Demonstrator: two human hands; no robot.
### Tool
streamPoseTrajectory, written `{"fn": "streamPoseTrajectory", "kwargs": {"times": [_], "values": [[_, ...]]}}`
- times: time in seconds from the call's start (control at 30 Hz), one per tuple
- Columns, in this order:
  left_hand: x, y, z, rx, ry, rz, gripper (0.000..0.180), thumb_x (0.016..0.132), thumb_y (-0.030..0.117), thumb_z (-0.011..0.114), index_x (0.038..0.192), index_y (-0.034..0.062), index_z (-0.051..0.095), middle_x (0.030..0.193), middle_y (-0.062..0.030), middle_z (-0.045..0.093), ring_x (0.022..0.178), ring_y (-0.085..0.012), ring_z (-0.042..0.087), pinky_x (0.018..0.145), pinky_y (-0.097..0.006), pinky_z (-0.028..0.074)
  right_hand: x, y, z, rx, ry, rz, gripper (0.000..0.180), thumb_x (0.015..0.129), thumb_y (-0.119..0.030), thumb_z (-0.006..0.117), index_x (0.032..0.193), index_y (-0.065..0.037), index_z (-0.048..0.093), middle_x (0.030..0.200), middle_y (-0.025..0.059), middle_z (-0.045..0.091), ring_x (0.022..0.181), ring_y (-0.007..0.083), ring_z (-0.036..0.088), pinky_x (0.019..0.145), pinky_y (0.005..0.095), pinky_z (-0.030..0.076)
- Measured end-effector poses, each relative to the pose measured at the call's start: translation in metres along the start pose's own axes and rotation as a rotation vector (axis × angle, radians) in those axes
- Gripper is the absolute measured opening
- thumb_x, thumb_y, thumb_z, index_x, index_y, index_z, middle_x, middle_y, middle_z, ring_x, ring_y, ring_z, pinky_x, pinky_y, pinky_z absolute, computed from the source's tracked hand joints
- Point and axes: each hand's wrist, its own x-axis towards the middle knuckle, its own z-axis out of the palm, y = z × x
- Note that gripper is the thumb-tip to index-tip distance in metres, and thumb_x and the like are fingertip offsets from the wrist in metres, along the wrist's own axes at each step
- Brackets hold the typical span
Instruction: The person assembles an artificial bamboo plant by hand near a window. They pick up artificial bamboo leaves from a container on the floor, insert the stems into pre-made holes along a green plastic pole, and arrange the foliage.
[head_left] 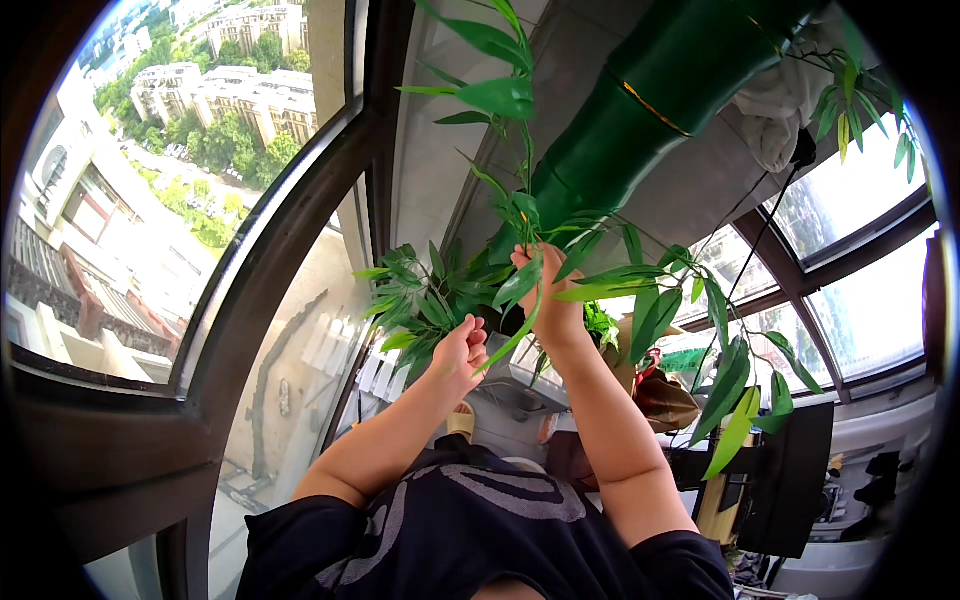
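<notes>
My right hand (552, 290) is raised in front of a thick green bamboo-like pole (625, 110), its fingers closed on a leafy bamboo branch (530, 150). Green leaves run upward from that hand, and more sprays (735, 370) hang down to its right. Lower and to the left, my left hand (460, 352) has its fingers curled beside a bushy clump of leaves (425, 295). The tip of one long leaf (512, 338) comes down close to it. Whatever those fingers may hold is hidden.
A dark-framed window (285, 230) curves along the left, with buildings and trees outside. More window panes (870, 270) are on the right. A black panel (800, 480) stands at lower right, and white cloth (775, 115) hangs by the pole. A slippered foot (461, 420) shows below.
</notes>
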Motion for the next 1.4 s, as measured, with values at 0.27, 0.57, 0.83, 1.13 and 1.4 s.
{"fn": "streamPoseTrajectory", "kwargs": {"times": [0.27, 0.57, 0.83, 1.13, 1.4], "values": [[0.002, 0.013, 0.061, -0.077, -0.747, -0.048, 0.016, 0.083, 0.029, 0.052, 0.080, 0.0132, 0.053, 0.065, 0.0042, 0.050, 0.039, -0.0036, 0.026, 0.036, -0.018, 0.023, 0.001, -0.002, 0.012, 0.068, 0.048, 0.017, 0.006, 0.072, -0.005, 0.060, 0.075, -0.002, 0.056, 0.070, 0.0116, 0.058, 0.061, 0.0266, 0.057, 0.053, 0.0317, 0.045], [0.007, 0.029, 0.121, -0.034, -0.330, 0.037, 0.020, 0.087, 0.020, 0.042, 0.077, 0.0090, 0.054, 0.067, -0.0002, 0.056, 0.059, -0.0092, 0.053, 0.052, -0.024, 0.044, 0.033, 0.016, 0.012, 0.018, 0.048, 0.069, 0.007, 0.074, -0.007, 0.057, 0.075, -0.002, 0.053, 0.069, 0.0123, 0.056, 0.063, 0.0296, 0.055, 0.055, 0.0349, 0.044], [0.020, 0.036, 0.124, -0.029, -0.517, 0.081, 0.019, 0.088, 0.025, 0.044, 0.085, 0.0080, 0.053, 0.066, 0.0006, 0.054, 0.048, -0.0064, 0.044, 0.043, -0.019, 0.037, 0.068, 0.022, 0.002, -0.081, 0.104, -0.087, 0.008, 0.075, -0.007, 0.056, 0.082, -0.004, 0.058, 0.071, 0.0123, 0.056, 0.063, 0.0291, 0.055, 0.055, 0.0333, 0.044], [-0.019, 0.033, 0.138, -0.203, -0.577, 0.023, 0.029, 0.088, 0.031, 0.041, 0.092, 0.0064, 0.056, 0.057, 0.0011, 0.045, 0.039, -0.0065, 0.024, 0.037, -0.020, 0.018, 0.121, 0.000, -0.024, 0.068, 0.293, -0.056, 0.005, 0.077, -0.007, 0.056, 0.079, -0.003, 0.057, 0.068, 0.0110, 0.057, 0.054, 0.0273, 0.054, 0.046, 0.0315, 0.042], [-0.053, 0.038, 0.179, -0.100, -0.675, -0.019, 0.024, 0.085, 0.029, 0.049, 0.086, 0.0063, 0.057, 0.063, -0.0018, 0.055, 0.037, -0.0058, 0.023, 0.036, -0.020, 0.017, 0.150, -0.004, -0.087, 0.041, 0.486, -0.082, 0.021, 0.066, 0.009, 0.051, 0.084, 0.000, 0.058, 0.070, 0.0109, 0.056, 0.060, 0.0271, 0.056, 0.052, 0.0294, 0.045]]}}
